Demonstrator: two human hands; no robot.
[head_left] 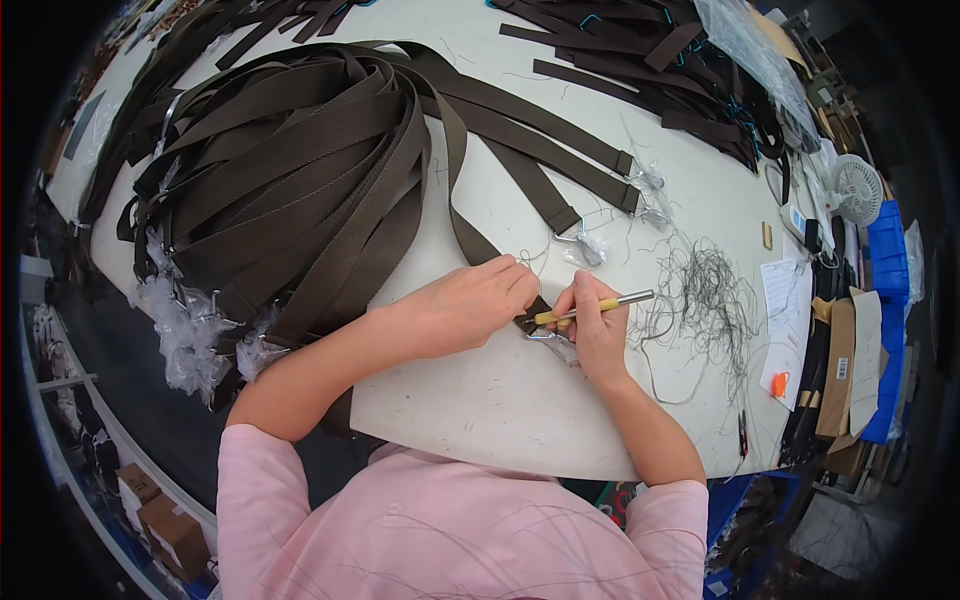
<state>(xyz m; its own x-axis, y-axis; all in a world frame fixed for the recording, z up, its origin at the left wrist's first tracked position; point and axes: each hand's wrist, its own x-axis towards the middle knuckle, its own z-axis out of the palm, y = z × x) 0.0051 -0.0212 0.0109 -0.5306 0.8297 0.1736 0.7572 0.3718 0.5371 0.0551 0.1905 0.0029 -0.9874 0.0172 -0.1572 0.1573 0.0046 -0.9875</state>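
Note:
A dark brown webbing strap (470, 238) runs down from the big heap of straps (300, 170) to my hands. My left hand (482, 302) is closed over it, fingers bent and pressed together close to its end. My right hand (597, 328) grips a slim pen-like tool (606, 303) with a yellow part and a silver shaft. The yellow end points left at the strap's end. There a metal buckle (541, 336) and a bit of clear plastic wrap show, partly covered by my hands. A thin thread loops beside my left fingertips.
Strap ends with plastic-wrapped buckles (583, 244) lie beyond my hands. A tangle of dark thread (705, 300) spreads to the right. More straps (630, 60) fill the far right. Along the right edge are a small white fan (857, 187), papers (783, 300) and blue bins (886, 245).

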